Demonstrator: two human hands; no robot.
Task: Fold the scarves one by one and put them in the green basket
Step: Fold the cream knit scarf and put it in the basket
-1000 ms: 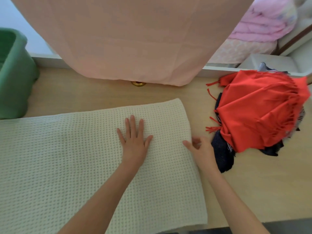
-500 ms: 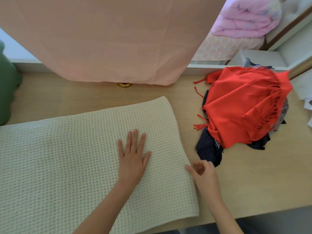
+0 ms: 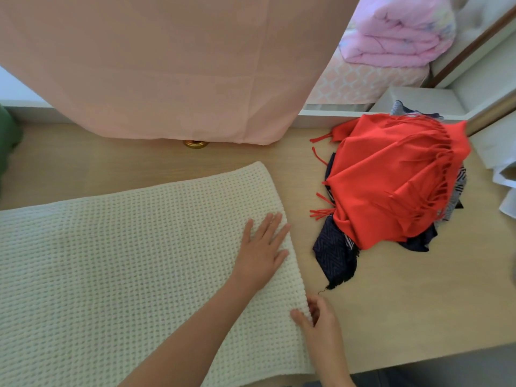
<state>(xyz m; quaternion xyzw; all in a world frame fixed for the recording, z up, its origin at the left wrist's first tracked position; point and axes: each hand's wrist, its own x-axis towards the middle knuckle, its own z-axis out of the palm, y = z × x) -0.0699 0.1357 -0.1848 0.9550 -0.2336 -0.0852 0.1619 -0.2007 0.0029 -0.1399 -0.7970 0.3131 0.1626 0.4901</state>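
Note:
A cream waffle-knit scarf (image 3: pixel 117 263) lies spread flat across the wooden table, reaching past the left edge of view. My left hand (image 3: pixel 264 251) presses flat on it near its right edge, fingers straight. My right hand (image 3: pixel 317 321) pinches that right edge lower down, thumb on top of the knit. To the right sits a heap of scarves: a red fringed scarf (image 3: pixel 391 180) on top of a dark navy patterned scarf (image 3: pixel 336 254). Only a sliver of the green basket (image 3: pixel 8 141) shows at the far left edge.
A pink curtain (image 3: pixel 167 68) hangs over the table's back edge, with a small brass fitting (image 3: pixel 195 143) below it. Bare wooden tabletop (image 3: pixel 418 297) lies front right. Folded pink bedding (image 3: pixel 399 34) sits beyond the table. White paper (image 3: pixel 505 174) lies at the right edge.
My left hand slid right toward the scarf's right edge. My right hand moved down along that edge, closer to me. The view shifted right, so the green basket is nearly out of sight.

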